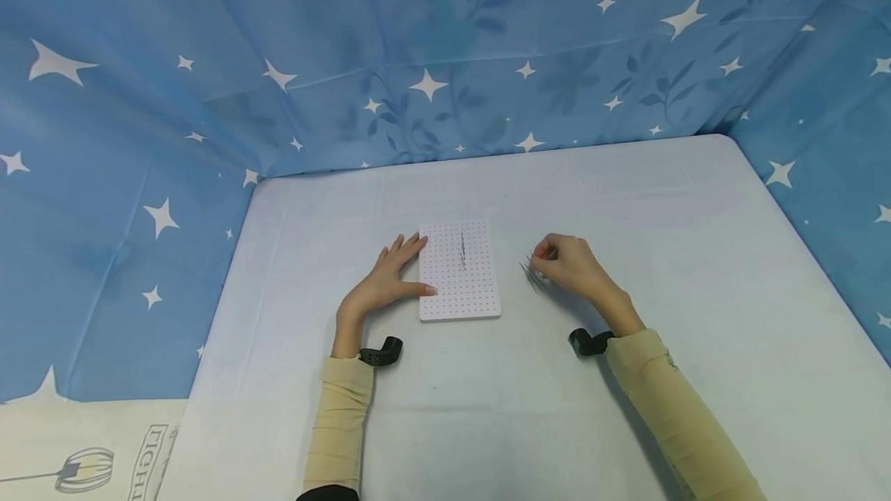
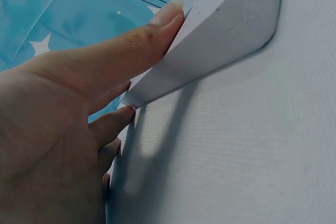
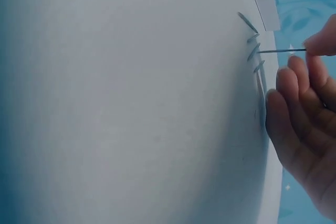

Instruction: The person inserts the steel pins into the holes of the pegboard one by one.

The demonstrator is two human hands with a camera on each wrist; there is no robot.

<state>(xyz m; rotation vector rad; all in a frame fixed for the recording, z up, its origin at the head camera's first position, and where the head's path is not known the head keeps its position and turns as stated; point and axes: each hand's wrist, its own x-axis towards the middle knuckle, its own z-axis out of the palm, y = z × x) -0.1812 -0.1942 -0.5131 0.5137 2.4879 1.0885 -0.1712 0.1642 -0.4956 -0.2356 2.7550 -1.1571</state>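
A white board with a grid of small holes (image 1: 452, 304) lies flat on the table. Several thin metal pins (image 1: 462, 250) stand upright in a row in it. My left hand (image 1: 383, 282) is spread at the board's left edge. Its thumb (image 2: 157, 24) presses on the top near the edge, while other fingertips touch the side. To the right of the board, my right hand (image 1: 574, 267) pinches a thin metal pin (image 3: 283, 51) between thumb and finger. Below that hand lies a small pile of loose pins (image 1: 533, 278).
A white cloth covers the table (image 1: 487, 408). Blue curtains with white stars (image 1: 418, 45) hang behind it and at the sides. Each wrist wears a black camera, one on the left (image 1: 381, 352) and one on the right (image 1: 589, 342).
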